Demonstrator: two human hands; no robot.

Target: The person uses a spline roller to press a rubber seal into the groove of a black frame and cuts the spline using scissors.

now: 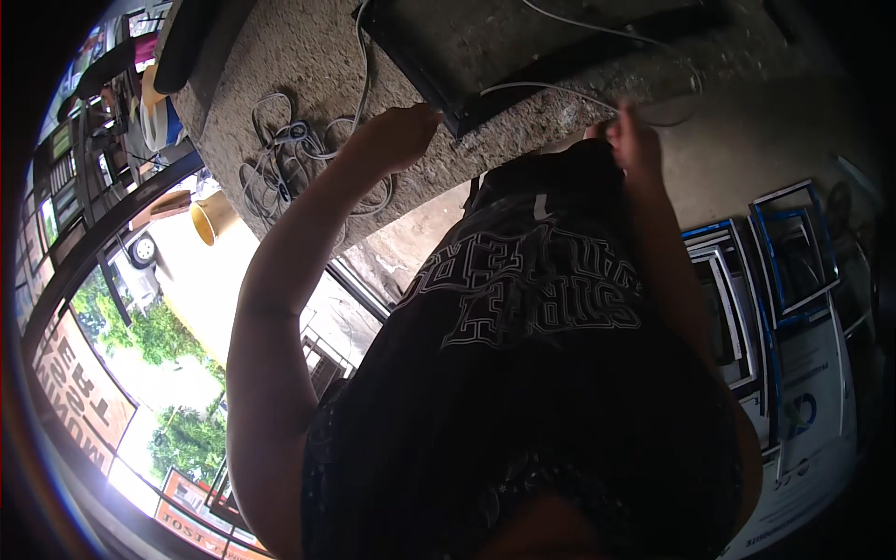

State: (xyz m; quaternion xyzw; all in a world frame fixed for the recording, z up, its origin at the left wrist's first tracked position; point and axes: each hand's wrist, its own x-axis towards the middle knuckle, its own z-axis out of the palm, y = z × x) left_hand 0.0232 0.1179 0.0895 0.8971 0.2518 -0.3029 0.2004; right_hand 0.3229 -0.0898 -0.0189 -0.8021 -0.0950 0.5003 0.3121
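Note:
A dark rectangular frame (403,67) lies on the rough concrete surface, with its near corner toward me. My left hand (399,138) is closed at that corner, its fingertips against the frame's edge. A thin pale cable (551,86) runs across the frame toward my right hand (637,145), then loops back to the far side. My right hand is somewhat smeared by motion; its fingers look pinched on the cable near the surface's front edge. Left of my left hand, a loose tangle of grey cable (294,140) rests on the concrete.
Several blue-edged and white frames (793,247) stand at the right, beside printed panels (812,401). A yellow bucket (215,219) is at the left, near a parked vehicle (140,252) outside. Another person's arm (107,70) shows at the far upper left. The concrete edge (411,210) runs before me.

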